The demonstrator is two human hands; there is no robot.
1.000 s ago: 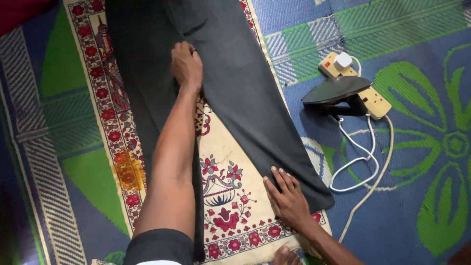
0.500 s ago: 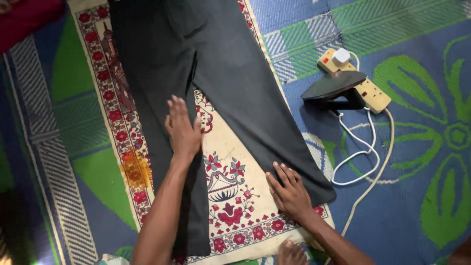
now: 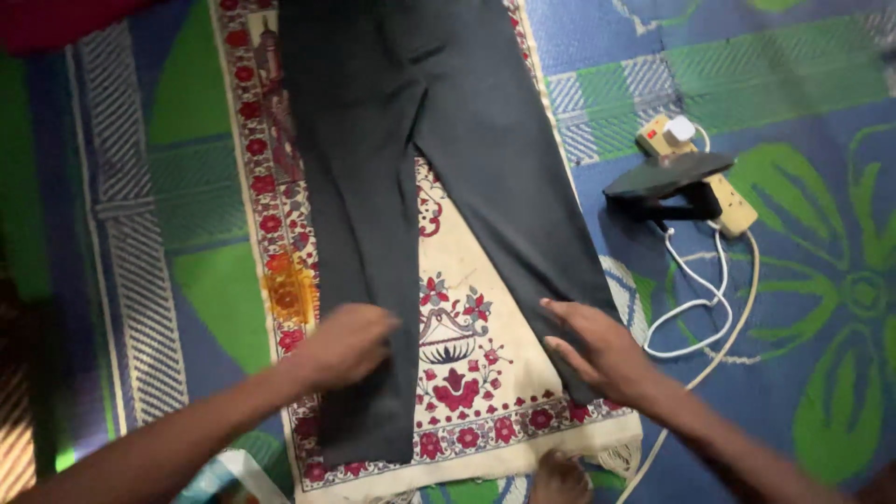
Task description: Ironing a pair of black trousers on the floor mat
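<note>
Dark grey cloth trousers (image 3: 439, 187) are laid flat on a cream prayer mat with a red floral border (image 3: 485, 373), both legs spread apart. The left hand (image 3: 345, 347) is pressed on the lower left leg, its grip loosely curled on the fabric; the right hand (image 3: 597, 350) lies flat and wide on the other hem. The black electric iron (image 3: 667, 177) is parked (soleplate up, untouched) on one beige socket strip (image 3: 723, 201), so pressing seems not yet begun: one pair of trousers, one iron, one white cord (image 3: 695, 299)
</note>
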